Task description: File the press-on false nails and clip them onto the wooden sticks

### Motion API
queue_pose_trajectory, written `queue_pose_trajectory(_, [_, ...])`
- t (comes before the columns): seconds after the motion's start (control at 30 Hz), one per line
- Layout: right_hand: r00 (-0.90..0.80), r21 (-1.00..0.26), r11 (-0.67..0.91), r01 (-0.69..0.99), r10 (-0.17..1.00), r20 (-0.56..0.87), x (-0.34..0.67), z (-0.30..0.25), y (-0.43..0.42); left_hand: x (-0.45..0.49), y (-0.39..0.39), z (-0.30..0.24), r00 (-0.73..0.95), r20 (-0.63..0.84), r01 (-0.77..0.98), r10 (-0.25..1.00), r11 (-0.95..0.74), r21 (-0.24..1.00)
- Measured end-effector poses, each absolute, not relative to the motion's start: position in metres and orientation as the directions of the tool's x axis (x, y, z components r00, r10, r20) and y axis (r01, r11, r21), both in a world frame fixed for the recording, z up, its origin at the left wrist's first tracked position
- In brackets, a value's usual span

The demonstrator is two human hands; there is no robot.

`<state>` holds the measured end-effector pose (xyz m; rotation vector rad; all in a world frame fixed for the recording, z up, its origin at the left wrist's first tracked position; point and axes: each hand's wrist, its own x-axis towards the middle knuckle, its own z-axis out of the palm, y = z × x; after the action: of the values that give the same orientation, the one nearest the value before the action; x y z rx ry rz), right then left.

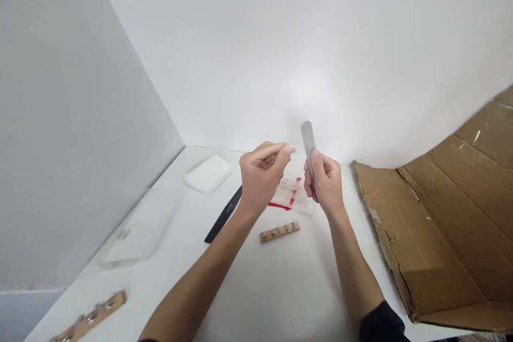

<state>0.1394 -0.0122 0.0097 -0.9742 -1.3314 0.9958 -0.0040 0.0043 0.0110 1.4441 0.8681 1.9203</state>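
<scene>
My left hand (262, 173) is closed in a pinch, thumb against forefinger. A tiny pale piece that looks like a false nail (293, 149) pokes out at its fingertips. Fingers wrapped round it, my right hand (326, 179) holds a grey nail file (308, 139) upright, thumb along its face. The file and the pale piece are apart. Below the hands, on the white table, lies a wooden strip (279, 232) bearing several small clear and metallic pieces. Behind my hands is a clear plastic bag (306, 206) with red edging. A black nail file (224, 218) lies partly hidden behind my left forearm.
Left of the black file are a white rectangular pack (210, 173) and a clear plastic tray or bag (136, 235). Another wooden strip (90, 320) with metallic pieces sits at the near left. Opened cardboard (444, 214) covers the right side. White walls (256, 53) enclose the back and left.
</scene>
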Motion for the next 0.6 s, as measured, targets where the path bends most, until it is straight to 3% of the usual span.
queue_pose_trajectory(0.07, [0.001,-0.949,0.315,-0.023,0.949,0.315,0.1403,0.0092,-0.0110,-0.0039,0.0045,0.0111,-0.252,0.587,-0.069,0.769,-0.620,0.782])
queue_pose_trajectory(0.2, [-0.148,-0.944,0.330,-0.014,0.933,0.328,0.1414,0.0089,-0.0098,-0.0030,0.0052,0.0109,-0.245,0.584,-0.069,0.774,-0.615,0.786])
queue_pose_trajectory(0.33, [-0.019,-0.956,0.289,-0.059,0.957,0.290,0.1410,0.0089,-0.0098,-0.0034,0.0061,0.0098,-0.258,0.569,-0.065,0.781,-0.601,0.796])
queue_pose_trajectory(0.47, [-0.117,-0.948,0.316,-0.040,0.941,0.318,0.1405,0.0091,-0.0113,-0.0032,0.0056,0.0097,-0.251,0.570,-0.074,0.782,-0.603,0.795])
queue_pose_trajectory(0.6, [-0.006,-0.957,0.289,-0.031,0.957,0.289,0.1388,0.0085,-0.0106,-0.0030,0.0059,0.0096,-0.246,0.559,-0.082,0.792,-0.592,0.802])
